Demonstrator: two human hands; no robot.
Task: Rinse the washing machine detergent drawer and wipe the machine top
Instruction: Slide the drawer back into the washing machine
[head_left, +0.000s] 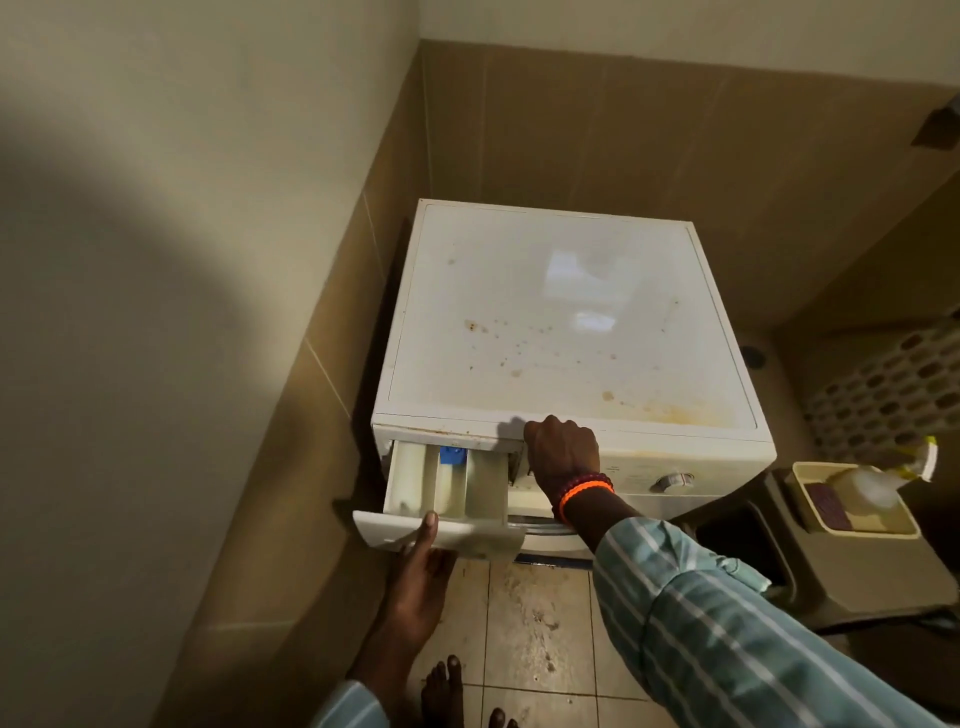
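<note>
1. Head view: washer (675, 467) sits in a corner, left side just beside the tiled wall (332, 322), back near the rear wall. Narrow dark gap on the left.
2. Drawer (447, 488) is pulled well out of the front's top-left, overhanging the floor (535, 623). Its front panel tilts down.
3. Left hand (421, 577) holds the drawer front from below, thumb lying on the panel's top edge; fingers hidden under it.
4. Right hand (563, 452) is curled at the slot's right edge, just under the top's front lip. Cannot tell what the fingers grip. Orange and dark bead bands on that wrist.
5. Right of the washer: a tub (852, 499) holding a spray bottle (883, 483), and a perforated basket (893, 384) behind it. Room to move is mostly on the floor in front.
6. Drawer: white plastic, three long compartments, blue insert (453, 456) in the middle one, yellowish residue inside.
7. Top (545, 312): flat glossy white panel, rust-brown specks mid-front, yellow stain towards the front right.
8. Floor tiles are beige and stained.
</note>
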